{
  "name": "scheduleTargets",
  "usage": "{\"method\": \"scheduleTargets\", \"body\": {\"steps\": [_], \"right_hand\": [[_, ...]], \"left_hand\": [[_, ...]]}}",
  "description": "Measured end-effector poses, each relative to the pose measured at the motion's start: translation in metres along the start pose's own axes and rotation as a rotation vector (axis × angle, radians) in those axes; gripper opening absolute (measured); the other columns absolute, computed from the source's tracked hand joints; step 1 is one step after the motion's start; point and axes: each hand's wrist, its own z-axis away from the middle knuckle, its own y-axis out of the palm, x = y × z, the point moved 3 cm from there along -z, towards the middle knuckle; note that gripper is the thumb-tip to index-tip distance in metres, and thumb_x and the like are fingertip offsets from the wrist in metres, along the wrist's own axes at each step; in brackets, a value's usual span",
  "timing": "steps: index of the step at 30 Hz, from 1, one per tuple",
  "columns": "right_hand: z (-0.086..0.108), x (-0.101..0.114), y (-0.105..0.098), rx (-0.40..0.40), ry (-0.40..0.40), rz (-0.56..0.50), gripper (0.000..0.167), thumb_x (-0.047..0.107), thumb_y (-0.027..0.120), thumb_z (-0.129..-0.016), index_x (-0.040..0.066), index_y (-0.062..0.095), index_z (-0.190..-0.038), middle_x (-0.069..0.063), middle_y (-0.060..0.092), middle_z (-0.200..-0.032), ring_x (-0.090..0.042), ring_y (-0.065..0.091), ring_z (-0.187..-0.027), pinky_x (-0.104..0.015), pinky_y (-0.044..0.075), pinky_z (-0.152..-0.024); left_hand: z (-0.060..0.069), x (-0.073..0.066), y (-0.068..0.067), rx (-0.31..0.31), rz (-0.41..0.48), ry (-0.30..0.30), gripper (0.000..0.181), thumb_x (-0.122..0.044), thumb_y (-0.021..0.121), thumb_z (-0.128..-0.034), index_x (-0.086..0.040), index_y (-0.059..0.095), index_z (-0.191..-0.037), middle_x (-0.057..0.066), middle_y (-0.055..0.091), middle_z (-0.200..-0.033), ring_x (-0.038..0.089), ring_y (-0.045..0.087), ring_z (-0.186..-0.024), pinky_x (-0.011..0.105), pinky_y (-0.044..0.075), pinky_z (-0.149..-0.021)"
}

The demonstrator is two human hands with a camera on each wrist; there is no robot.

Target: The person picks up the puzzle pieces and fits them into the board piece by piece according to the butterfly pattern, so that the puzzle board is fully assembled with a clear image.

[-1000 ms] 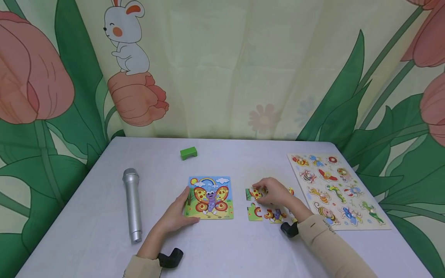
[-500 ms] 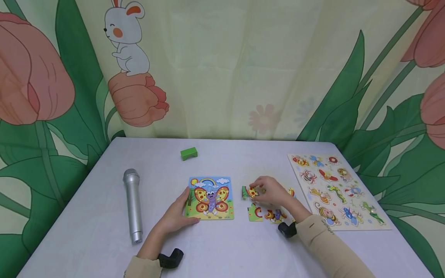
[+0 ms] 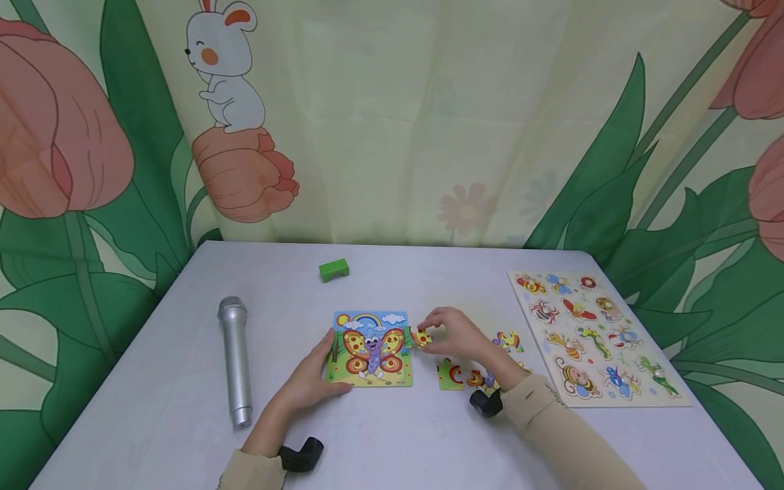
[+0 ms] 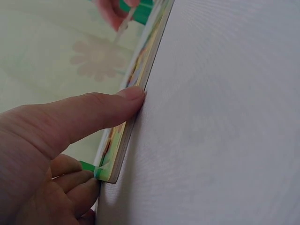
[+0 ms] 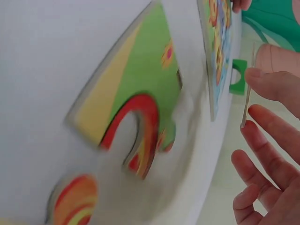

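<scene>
A square butterfly jigsaw (image 3: 371,350) lies on the white table. My left hand (image 3: 311,376) holds its near left corner; in the left wrist view the thumb (image 4: 131,96) lies against the near edge, with the other fingers at the left side. Just right of the jigsaw, my right hand (image 3: 458,335) pinches a puzzle piece (image 3: 420,337) with red-and-yellow wing print, raised off the table. That piece shows edge-on in the right wrist view. Below the right hand lies a green corner piece (image 3: 450,376). More loose pieces (image 3: 508,340) lie partly hidden by the right wrist.
A silver microphone (image 3: 235,367) lies to the left. Behind the jigsaw sits a green block (image 3: 333,270) with an arched cutout. On the right is a white board (image 3: 591,340) with several insect figures. A printed curtain (image 3: 380,136) hangs behind the table.
The right hand has carried the wing-print piece leftward from among the loose pieces to beside the jigsaw's right edge, uncovering a piece behind. The left hand has stayed in place.
</scene>
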Motion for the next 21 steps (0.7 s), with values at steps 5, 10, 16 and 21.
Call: {"method": "scheduleTargets", "body": {"steps": [5, 10, 16, 21], "right_hand": [[-0.009, 0.009, 0.010, 0.009, -0.038, -0.005, 0.031, 0.017, 0.078, -0.071, 0.008, 0.071, -0.100, 0.001, 0.061, -0.096, -0.021, 0.055, -0.095, -0.041, 0.046, -0.086], [-0.018, 0.019, 0.020, 0.028, -0.069, 0.032, 0.030, 0.017, 0.078, -0.072, 0.011, 0.071, -0.101, 0.001, 0.060, -0.096, -0.020, 0.055, -0.094, -0.037, 0.046, -0.084], [-0.030, 0.035, 0.034, 0.058, -0.109, 0.094, 0.032, 0.019, 0.078, -0.072, 0.009, 0.071, -0.101, 0.000, 0.061, -0.096, -0.019, 0.055, -0.092, -0.033, 0.045, -0.082], [-0.039, 0.049, 0.045, 0.075, -0.066, 0.107, 0.034, 0.023, 0.078, -0.072, 0.010, 0.071, -0.102, 0.001, 0.060, -0.098, -0.016, 0.052, -0.093, -0.032, 0.045, -0.083]], "left_hand": [[0.000, 0.000, 0.001, 0.001, 0.000, -0.001, 0.103, -0.021, 0.081, -0.0679, -0.003, 0.016, -0.146, 0.016, 0.016, -0.150, 0.036, 0.017, -0.135, 0.052, 0.021, -0.106], [0.000, 0.001, 0.001, -0.002, 0.002, 0.003, 0.102, -0.021, 0.080, -0.0681, -0.003, 0.016, -0.146, 0.016, 0.016, -0.150, 0.036, 0.017, -0.135, 0.051, 0.021, -0.106], [0.000, 0.001, 0.001, 0.004, 0.009, 0.001, 0.103, -0.022, 0.081, -0.0679, -0.003, 0.016, -0.146, 0.016, 0.017, -0.150, 0.036, 0.017, -0.135, 0.052, 0.021, -0.106], [0.000, 0.002, -0.001, 0.012, 0.013, 0.011, 0.102, -0.022, 0.080, -0.0685, -0.003, 0.016, -0.146, 0.017, 0.017, -0.150, 0.036, 0.017, -0.135, 0.052, 0.021, -0.106]]}}
